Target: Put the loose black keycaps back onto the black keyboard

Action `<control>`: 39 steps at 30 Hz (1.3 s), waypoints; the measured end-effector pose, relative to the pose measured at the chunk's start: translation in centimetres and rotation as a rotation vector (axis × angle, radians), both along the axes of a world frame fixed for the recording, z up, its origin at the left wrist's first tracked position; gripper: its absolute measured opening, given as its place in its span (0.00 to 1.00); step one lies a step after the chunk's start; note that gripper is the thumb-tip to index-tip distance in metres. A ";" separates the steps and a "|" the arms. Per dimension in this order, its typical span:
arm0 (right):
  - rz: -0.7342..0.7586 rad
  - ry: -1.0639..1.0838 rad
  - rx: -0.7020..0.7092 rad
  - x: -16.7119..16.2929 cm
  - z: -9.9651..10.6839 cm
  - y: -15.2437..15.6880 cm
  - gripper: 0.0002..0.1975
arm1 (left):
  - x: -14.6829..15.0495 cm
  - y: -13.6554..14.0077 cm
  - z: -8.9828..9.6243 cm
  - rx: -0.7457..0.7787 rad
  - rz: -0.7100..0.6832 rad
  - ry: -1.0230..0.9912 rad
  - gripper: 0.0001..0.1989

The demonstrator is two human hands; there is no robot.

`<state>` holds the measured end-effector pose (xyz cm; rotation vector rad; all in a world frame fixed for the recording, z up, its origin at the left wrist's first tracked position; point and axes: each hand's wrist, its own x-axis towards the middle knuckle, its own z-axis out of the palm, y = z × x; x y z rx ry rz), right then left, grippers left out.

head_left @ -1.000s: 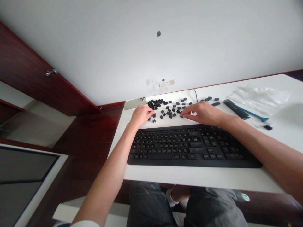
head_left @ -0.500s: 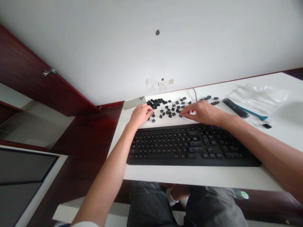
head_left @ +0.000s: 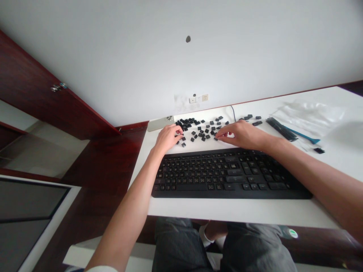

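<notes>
1. Small, black, square plastic keycaps [head_left: 203, 138] lie scattered across the far part of the smooth white tabletop [head_left: 227, 207], crowded most densely just beyond the left hand [head_left: 167, 137].
2. That hand has its fingers curled and its thumb extended at the scatter's left side; whether it pinches anything cannot be told.
3. The right hand [head_left: 241, 134] brings thumb and forefinger close together at one keycap; whether it is gripped or merely touched is unclear.
4. A long, black plastic keyboard [head_left: 193, 187] lies nearer the person, partly covered by the right arm [head_left: 309, 166].
5. A flat, pale grey phone [head_left: 160, 124] lies beyond the left hand.
6. At right, a slim blue tool [head_left: 307, 138] lies near a clear plastic bag [head_left: 314, 115].
</notes>
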<state>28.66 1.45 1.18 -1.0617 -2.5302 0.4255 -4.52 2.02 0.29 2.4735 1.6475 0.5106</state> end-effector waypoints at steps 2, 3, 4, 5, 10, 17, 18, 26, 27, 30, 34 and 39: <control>0.000 -0.004 -0.002 0.0 0.0 0.0 0.15 | 0.0 0.0 0.1 0.001 0.006 0.002 0.01; 0.000 -0.007 -0.003 0.0 0.0 0.0 0.15 | 0.0 0.0 0.1 0.000 0.007 0.004 0.01; 0.000 -0.008 -0.003 0.0 0.1 -0.1 0.15 | 0.0 0.0 0.1 0.000 0.007 0.007 0.01; -0.002 -0.009 -0.002 0.0 0.1 -0.1 0.15 | 0.0 0.0 0.2 0.000 0.007 0.009 0.01; -0.009 -0.018 -0.009 -0.1 0.5 -0.3 0.15 | -0.6 0.0 0.7 0.009 0.004 -0.018 0.02; 0.002 -0.015 -0.004 0.0 0.3 -0.2 0.16 | -2.6 1.0 0.5 0.127 0.134 -0.071 0.10; 0.005 -0.016 -0.005 0.0 0.2 -0.1 0.16 | -2.8 1.1 0.3 0.127 0.145 -0.062 0.11; -0.003 0.000 0.009 0.2 -0.1 0.2 0.15 | -4.1 1.5 -0.4 0.146 0.188 -0.040 0.15; -0.008 -0.003 0.011 0.2 -0.1 0.2 0.16 | -4.4 1.6 -0.6 0.158 0.194 -0.057 0.15; -0.030 -0.006 0.009 0.3 0.0 0.3 0.16 | -5.4 2.3 -1.4 0.176 0.215 -0.145 0.12; -0.062 -0.011 0.007 0.6 0.2 0.3 0.17 | -6.6 3.1 -2.7 0.122 0.246 -0.291 0.11; -0.117 -0.016 0.007 0.7 0.2 0.5 0.17 | -6.9 3.2 -3.3 0.087 0.251 -0.274 0.10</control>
